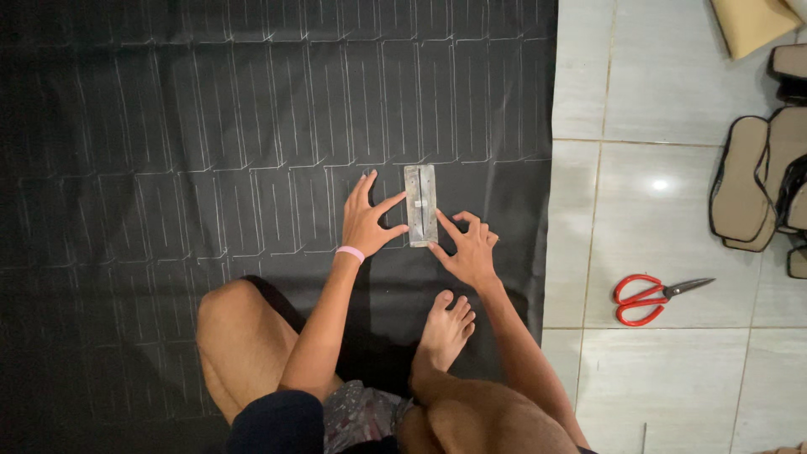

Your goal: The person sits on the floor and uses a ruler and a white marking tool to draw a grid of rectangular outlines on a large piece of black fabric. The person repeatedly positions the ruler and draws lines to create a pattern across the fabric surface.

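Now I see both hands pressing a grey template [420, 204] flat on the black sheet [168, 168].
Left hand [365, 220] and right hand [467, 250] are spread open, fingertips on its edges, grasping nothing; red scissors [651, 297] lie well apart on the floor tiles [656, 193].

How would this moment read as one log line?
left hand: steadies grey template | right hand: at its lower right edge | surface: black sheet, white outlines | red scissors on tile floor
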